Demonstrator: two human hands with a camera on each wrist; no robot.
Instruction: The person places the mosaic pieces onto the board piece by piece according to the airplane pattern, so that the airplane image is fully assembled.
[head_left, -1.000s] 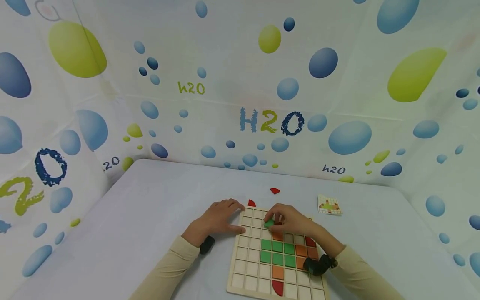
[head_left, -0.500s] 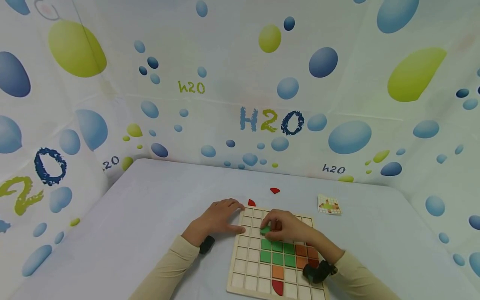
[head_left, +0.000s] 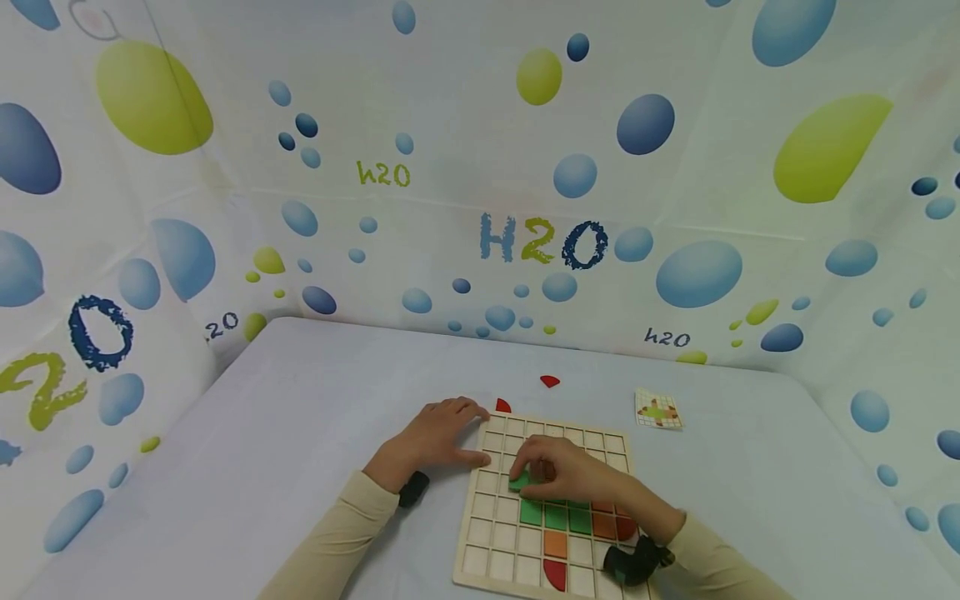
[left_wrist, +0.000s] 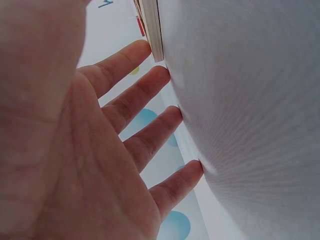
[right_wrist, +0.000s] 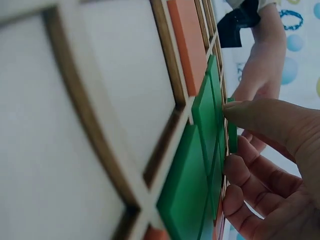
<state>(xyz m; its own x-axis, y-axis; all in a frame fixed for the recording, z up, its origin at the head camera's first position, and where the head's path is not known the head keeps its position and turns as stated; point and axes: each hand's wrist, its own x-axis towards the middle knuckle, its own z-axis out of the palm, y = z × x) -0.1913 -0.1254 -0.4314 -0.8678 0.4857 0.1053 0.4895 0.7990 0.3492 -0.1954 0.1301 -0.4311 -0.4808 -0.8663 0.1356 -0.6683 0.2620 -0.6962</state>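
Observation:
My right hand [head_left: 568, 471] pinches a green square tile [head_left: 517, 482] between thumb and fingers, just over the wooden grid board [head_left: 495, 537]. In the right wrist view the tile [right_wrist: 232, 132] stands near-parallel to the board, beyond a block of green tiles [right_wrist: 185, 185] set in its cells. Below that block in the head view lie an orange tile [head_left: 556, 545] and a red quarter-round tile [head_left: 555, 574]. My left hand [head_left: 441, 437] rests with spread fingers at the board's left edge; its fingertips [left_wrist: 172, 112] touch the cloth. My right hand covers some tiles.
Behind the board lie two red quarter-round pieces, one by its edge [head_left: 503, 406] and one farther back [head_left: 550, 382]. A small pattern card [head_left: 659, 410] is at the back right. A white cloth [head_left: 360, 367] covers the table, and a printed curtain [head_left: 450, 125] hangs behind.
My right hand has come nearer across the board and a little to the left, carrying the green tile. My left hand stays where it was.

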